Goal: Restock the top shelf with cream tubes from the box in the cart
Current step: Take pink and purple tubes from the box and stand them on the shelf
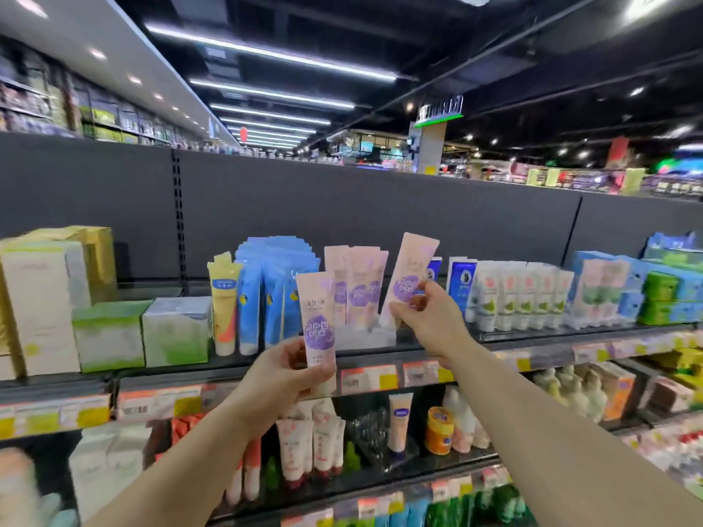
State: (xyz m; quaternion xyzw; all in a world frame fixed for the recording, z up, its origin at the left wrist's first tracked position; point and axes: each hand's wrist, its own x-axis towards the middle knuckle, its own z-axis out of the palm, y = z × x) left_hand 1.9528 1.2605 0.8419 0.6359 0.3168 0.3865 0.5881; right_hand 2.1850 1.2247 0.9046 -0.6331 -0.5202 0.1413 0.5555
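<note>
Left hand [279,368] grips a spare tube [317,325] low, just left of the pink row [355,287]. Right hand [430,317] pinches a tilted tube [411,275] just right of it; we'd straighten it and seat it flush beside the row.

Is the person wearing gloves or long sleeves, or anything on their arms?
No. The left hand and the right hand are both bare, with no gloves. Both forearms are uncovered as far as the picture shows, so no sleeves reach them. I see no watch, bracelet or ring on either one.
</note>
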